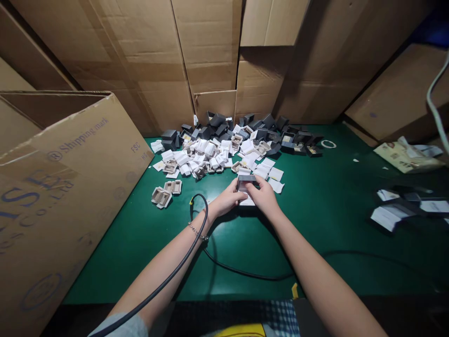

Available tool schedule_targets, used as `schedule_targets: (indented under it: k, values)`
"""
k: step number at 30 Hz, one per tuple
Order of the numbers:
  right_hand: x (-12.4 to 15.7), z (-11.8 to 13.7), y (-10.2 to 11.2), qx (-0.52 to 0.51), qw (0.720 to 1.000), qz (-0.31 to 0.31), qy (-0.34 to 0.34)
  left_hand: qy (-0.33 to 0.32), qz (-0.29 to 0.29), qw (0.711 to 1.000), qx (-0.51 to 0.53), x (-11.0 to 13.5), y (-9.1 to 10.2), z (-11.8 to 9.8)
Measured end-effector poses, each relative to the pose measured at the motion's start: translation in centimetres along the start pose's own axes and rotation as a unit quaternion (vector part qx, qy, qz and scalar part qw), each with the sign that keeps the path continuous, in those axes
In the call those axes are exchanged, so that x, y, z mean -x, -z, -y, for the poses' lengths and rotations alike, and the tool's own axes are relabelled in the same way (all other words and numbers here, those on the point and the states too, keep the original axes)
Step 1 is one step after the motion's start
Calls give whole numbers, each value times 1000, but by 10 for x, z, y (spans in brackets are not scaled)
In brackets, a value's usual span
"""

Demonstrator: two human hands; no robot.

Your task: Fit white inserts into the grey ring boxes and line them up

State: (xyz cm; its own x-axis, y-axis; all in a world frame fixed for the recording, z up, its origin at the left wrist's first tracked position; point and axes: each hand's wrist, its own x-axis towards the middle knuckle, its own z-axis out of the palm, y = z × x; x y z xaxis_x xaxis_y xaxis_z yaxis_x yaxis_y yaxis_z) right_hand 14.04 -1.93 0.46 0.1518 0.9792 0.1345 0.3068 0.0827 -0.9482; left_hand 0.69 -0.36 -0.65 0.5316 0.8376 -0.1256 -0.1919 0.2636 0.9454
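Observation:
Between my two hands is a small box with a dark grey edge and a white inside (247,178), held just above the green table. My left hand (227,198) grips its left side, thumb lying over the white part. My right hand (265,195) closes on the right side, with its thumb and fingers at the top. The hands cover much of the box. Just beyond them lies a pile of white folded inserts (206,152), and dark small boxes (217,122) are heaped behind that.
A large cardboard carton (80,178) stands at left. A black cable (242,274) loops over my left forearm and across the green table (140,262). Dark and white box pieces (389,215) and a crumpled packet (403,157) lie at right. Stacked cartons (140,56) form the back.

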Motion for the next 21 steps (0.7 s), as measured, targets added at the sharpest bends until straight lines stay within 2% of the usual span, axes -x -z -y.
schedule_targets:
  k: [5,13,21]
  values:
    - [-1,3,3,-11,1000,20,-2,-2,17,1000,1,-1,1,2]
    - [-3,-2,3,30,999,-18,13,12,12,1000,-9,-2,2,5]
    - [0,-3,-1,52,997,-55,33,-8,21,1000,-21,-1,3,2]
